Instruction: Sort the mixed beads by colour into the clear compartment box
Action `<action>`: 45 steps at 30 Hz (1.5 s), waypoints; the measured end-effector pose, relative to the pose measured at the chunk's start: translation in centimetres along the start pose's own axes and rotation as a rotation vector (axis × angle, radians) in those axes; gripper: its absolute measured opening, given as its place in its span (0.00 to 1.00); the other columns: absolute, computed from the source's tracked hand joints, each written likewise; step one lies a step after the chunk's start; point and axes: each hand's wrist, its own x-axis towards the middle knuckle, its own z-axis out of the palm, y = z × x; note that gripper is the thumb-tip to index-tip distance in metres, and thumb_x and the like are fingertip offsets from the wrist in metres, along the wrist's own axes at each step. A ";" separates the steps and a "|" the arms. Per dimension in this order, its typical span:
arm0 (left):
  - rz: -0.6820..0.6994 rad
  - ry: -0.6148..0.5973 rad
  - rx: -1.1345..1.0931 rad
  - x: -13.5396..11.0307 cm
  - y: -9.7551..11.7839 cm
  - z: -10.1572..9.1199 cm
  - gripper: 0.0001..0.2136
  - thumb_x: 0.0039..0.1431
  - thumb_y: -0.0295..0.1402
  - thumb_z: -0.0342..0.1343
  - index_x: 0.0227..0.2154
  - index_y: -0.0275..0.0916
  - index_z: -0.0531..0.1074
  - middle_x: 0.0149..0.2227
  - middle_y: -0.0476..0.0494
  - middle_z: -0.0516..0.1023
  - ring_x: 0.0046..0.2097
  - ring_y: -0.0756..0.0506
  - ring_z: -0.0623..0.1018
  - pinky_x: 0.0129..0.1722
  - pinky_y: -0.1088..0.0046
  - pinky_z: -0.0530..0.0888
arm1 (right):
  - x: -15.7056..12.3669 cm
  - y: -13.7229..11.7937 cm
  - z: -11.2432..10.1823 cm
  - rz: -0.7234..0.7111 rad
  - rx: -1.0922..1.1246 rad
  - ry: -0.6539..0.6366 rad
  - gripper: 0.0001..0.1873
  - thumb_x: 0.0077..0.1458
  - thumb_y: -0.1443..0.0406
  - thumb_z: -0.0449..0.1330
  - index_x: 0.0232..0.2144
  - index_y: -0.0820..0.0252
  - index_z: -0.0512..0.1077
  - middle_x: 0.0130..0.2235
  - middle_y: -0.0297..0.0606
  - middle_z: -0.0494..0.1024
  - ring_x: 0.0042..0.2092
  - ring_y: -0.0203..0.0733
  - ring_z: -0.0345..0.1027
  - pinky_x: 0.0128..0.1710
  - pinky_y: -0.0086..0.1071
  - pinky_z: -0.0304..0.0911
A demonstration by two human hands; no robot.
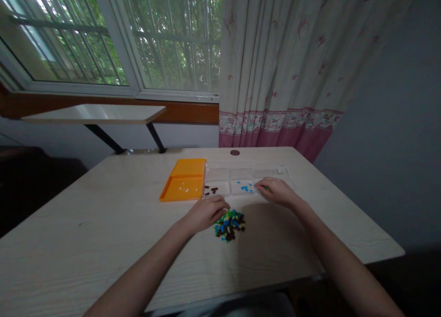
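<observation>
Where the pale wood-grain tabletop (103,252) spreads beneath the left hand (206,212) and right hand (276,190), a clear compartment tray (241,173) lies beyond the left hand and reaches the right. An orange tray (189,166) sits ahead and leftward of the left hand, whose bent fingers meet the edge of a multicoloured brick pile (229,226); whether they grip anything, I cannot tell. Blue bricks (245,188) lie just left of the right hand, brown bricks (214,189) beyond the left. The right hand's narrowed fingers hold a small green brick (267,188).
</observation>
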 end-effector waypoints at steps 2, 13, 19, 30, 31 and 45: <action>0.002 -0.003 0.000 0.0 0.0 0.0 0.10 0.60 0.31 0.44 0.40 0.40 0.69 0.37 0.45 0.70 0.40 0.48 0.72 0.40 0.75 0.68 | 0.1 -1.3 0.6 -0.041 0.006 -0.038 0.14 0.58 0.63 0.48 0.37 0.58 0.73 0.38 0.39 0.76 0.39 0.39 0.69 0.39 0.29 0.60; 0.013 -0.019 0.003 0.1 0.2 0.1 0.09 0.61 0.32 0.43 0.35 0.39 0.69 0.35 0.46 0.70 0.38 0.49 0.72 0.38 0.76 0.67 | -0.1 -4.7 3.7 -0.228 0.081 -0.083 0.10 0.54 0.68 0.52 0.34 0.57 0.73 0.34 0.35 0.76 0.35 0.35 0.68 0.35 0.25 0.59; -0.027 0.049 -0.087 0.4 0.7 0.2 0.09 0.61 0.32 0.42 0.33 0.37 0.67 0.34 0.45 0.69 0.36 0.49 0.71 0.36 0.76 0.67 | 0.0 -5.6 3.6 -0.221 0.077 -0.036 0.09 0.54 0.68 0.53 0.32 0.58 0.73 0.32 0.35 0.76 0.33 0.34 0.68 0.33 0.24 0.59; -0.142 0.203 -0.390 1.1 1.2 0.3 0.10 0.60 0.34 0.44 0.30 0.35 0.68 0.30 0.45 0.71 0.35 0.48 0.70 0.36 0.74 0.66 | 0.2 -6.7 5.2 -0.190 0.127 0.242 0.06 0.54 0.64 0.57 0.33 0.56 0.73 0.31 0.34 0.75 0.32 0.34 0.68 0.33 0.24 0.61; -0.146 0.204 -0.394 1.1 1.2 0.3 0.10 0.60 0.33 0.44 0.30 0.35 0.68 0.30 0.45 0.71 0.35 0.48 0.70 0.36 0.74 0.66 | 0.2 -6.6 5.3 -0.195 0.133 0.252 0.06 0.54 0.64 0.57 0.32 0.56 0.73 0.31 0.34 0.75 0.32 0.34 0.68 0.33 0.24 0.61; -0.056 0.078 -0.183 0.6 0.2 0.5 0.08 0.58 0.32 0.48 0.35 0.39 0.71 0.35 0.45 0.71 0.39 0.48 0.71 0.38 0.75 0.67 | 0.5 -5.8 4.9 -0.257 0.267 0.530 0.06 0.54 0.65 0.56 0.29 0.58 0.72 0.28 0.35 0.76 0.31 0.33 0.68 0.32 0.25 0.61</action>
